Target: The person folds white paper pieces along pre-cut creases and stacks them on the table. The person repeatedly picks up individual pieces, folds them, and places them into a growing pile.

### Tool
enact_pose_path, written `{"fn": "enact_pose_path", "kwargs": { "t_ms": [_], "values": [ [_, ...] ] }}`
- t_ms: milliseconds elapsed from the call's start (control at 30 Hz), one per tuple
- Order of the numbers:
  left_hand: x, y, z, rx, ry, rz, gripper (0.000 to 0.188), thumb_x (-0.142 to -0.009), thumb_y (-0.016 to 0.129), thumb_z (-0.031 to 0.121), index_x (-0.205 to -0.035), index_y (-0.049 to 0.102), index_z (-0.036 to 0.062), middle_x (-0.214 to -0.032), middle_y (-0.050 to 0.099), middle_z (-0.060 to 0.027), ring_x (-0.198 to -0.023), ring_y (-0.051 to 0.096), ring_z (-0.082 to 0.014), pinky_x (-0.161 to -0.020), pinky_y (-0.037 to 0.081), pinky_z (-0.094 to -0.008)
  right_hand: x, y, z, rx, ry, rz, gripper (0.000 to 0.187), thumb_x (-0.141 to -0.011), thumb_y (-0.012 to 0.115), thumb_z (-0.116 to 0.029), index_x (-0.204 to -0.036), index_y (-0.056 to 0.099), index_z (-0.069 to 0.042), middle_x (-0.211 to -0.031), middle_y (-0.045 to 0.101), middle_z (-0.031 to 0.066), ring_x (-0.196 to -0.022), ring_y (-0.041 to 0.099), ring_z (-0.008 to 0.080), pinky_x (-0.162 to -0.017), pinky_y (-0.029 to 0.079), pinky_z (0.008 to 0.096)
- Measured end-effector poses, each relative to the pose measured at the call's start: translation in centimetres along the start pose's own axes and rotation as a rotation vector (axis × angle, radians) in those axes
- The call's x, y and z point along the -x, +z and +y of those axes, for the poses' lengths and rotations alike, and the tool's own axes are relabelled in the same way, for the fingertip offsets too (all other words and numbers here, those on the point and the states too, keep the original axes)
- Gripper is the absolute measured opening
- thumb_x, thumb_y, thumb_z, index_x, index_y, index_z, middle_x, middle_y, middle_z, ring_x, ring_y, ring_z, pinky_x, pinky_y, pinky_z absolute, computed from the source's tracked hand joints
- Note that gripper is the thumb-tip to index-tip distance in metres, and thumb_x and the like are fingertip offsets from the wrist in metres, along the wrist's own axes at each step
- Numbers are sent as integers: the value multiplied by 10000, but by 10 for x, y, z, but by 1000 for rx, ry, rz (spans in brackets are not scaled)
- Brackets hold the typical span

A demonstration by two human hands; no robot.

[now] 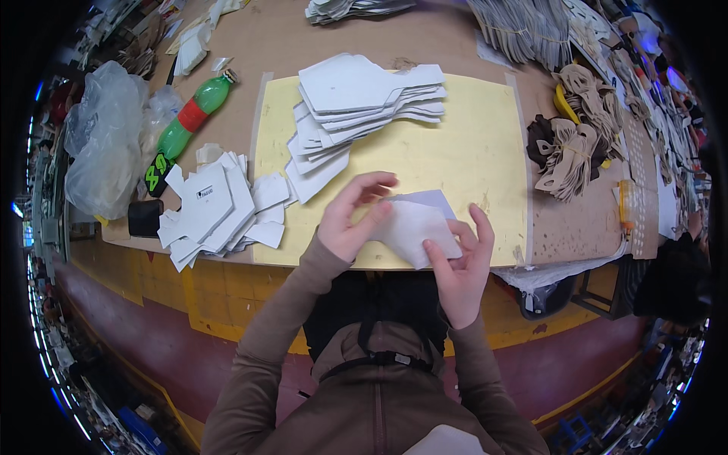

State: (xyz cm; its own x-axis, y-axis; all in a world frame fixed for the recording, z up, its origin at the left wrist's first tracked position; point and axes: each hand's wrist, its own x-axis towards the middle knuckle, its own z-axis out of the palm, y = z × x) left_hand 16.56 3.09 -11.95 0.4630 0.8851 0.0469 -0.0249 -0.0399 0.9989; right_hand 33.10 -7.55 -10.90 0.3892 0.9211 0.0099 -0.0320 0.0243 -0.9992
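My right hand (464, 262) pinches a white cut piece (418, 231), its thumb on top and the other fingers at the edge and behind. A pale lilac-grey piece (436, 200) shows behind the white one. At the left edge of the white piece is my left hand (355, 216), its fingers curved and apart from the thumb. Whether the left thumb touches the piece is hard to tell. A fanned stack of white cut pieces (349, 87) lies beyond my hands on the yellow sheet (478, 144). To the left sits another pile of white pieces (216, 201).
Left of the sheet are a green bottle (177, 135) with a red label, a clear plastic bag (102, 144) and a dark wallet-like case (145, 218). On the right lie bundles of beige pieces (569, 155). Grey bundled pieces (523, 34) stand at the far right.
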Motion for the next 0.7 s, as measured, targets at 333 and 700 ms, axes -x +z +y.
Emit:
{"fn": "enact_pose_path", "kwargs": {
  "t_ms": [333, 700],
  "values": [
    [45, 9, 1, -573, 176, 99, 146, -892, 610, -43, -1014, 685, -18, -1040, 674, -141, -978, 657, -282, -860, 518, -339, -33, -22, -8, 324, 38, -198, 278, -911, 622, 40, -1184, 676, 45, -1202, 623, 113, -945, 643, 124, -674, 525, 206],
    [43, 16, -14, -693, 274, 39, 189, -854, 653, -25, -1037, 695, -1, -1075, 683, -119, -988, 648, -303, -865, 512, -370, -36, -30, 1, 340, 52, -245, 422, -851, 669, 86, -1269, 624, 48, -1307, 573, 133, -1016, 635, 126, -698, 577, 206]
  ]
}}
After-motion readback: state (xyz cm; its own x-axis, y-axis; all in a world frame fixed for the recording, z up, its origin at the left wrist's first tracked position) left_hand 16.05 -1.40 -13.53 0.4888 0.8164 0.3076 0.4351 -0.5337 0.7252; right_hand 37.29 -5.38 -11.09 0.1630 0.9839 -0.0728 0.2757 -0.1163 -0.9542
